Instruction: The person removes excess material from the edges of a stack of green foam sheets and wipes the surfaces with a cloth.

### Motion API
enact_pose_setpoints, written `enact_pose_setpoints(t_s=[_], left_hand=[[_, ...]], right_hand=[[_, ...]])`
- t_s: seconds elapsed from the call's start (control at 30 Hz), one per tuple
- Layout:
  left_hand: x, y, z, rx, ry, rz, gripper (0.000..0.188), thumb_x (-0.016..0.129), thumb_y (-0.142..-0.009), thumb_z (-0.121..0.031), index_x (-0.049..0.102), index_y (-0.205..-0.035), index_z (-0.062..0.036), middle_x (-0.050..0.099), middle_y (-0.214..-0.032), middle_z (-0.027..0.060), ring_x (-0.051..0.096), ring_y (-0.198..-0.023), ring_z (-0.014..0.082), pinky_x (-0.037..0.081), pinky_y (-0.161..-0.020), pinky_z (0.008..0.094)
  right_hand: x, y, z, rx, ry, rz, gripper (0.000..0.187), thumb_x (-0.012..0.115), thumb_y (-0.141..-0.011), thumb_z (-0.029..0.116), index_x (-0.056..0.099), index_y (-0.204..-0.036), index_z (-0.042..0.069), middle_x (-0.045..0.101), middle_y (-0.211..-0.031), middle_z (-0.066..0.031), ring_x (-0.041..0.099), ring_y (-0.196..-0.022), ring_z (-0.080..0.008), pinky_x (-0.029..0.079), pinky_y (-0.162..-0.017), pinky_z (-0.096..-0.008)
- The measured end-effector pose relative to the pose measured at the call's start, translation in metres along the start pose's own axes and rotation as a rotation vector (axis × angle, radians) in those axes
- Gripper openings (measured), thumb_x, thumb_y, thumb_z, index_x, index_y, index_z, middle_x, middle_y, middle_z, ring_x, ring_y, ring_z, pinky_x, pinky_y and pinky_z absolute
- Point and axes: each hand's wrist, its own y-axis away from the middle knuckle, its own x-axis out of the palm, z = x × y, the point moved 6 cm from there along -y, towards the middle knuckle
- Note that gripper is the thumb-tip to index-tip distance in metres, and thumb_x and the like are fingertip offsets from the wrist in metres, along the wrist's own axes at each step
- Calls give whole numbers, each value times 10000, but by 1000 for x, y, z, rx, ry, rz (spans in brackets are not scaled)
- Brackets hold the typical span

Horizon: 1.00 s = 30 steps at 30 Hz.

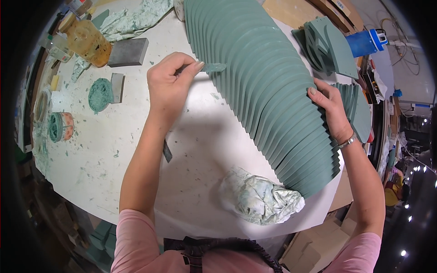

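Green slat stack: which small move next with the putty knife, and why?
Probably ease the putty knife blade onto the green slat stack. Its paste-smeared tip in the left hand sits at the stack's left edge, while the right hand steadies the far side.

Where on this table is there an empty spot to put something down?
The biggest bare patch of the white table lies left of the left forearm, below the green-smeared tub. Another lies between the left hand, the green ribbed sculpture and the crumpled rag. The far left corner is crowded with the amber jar, grey block and small pots.
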Motion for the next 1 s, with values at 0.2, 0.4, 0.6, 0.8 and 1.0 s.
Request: enact_pose_setpoints(t_s=[0.2,0.4,0.6,0.8,1.0], left_hand=[[-1,6,0,46,-16,-33,118,706,-886,-36,634,-818,28,567,-719,-5,452,-668,74,371,-608,229],[1,12,-6,56,-46,-72,118,697,-887,-24,626,-814,37,564,-718,5,454,-664,84,382,-614,232],[1,15,-7,26,-31,-120,113,688,-890,-16,624,-815,39,557,-714,4,442,-662,80,370,-603,233],[2,18,-7,0,-16,-131,118,685,-895,-18,623,-813,40,552,-713,0,437,-666,72,362,-599,232],[6,22,0,-39,28,-121,113,680,-908,-26,630,-824,32,541,-718,-19,422,-667,60,354,-602,219]], right_hand=[[0,0,0,-27,-29,-37,585,686,-900,354,607,-1264,-97,676,-1064,-104,599,-954,-143,455,-903,-265],[0,0,1,-30,-32,-31,592,689,-908,359,603,-1272,-99,676,-1066,-105,600,-951,-140,459,-898,-266],[1,0,3,-31,-34,-23,597,695,-905,363,603,-1274,-97,676,-1057,-102,599,-942,-138,462,-891,-267],[-1,0,2,-27,-28,-18,594,697,-904,359,604,-1270,-98,676,-1042,-99,598,-938,-136,462,-887,-269],[0,0,1,-29,-53,0,598,700,-902,350,595,-1283,-98,675,-1061,-104,599,-952,-141,460,-898,-272]])
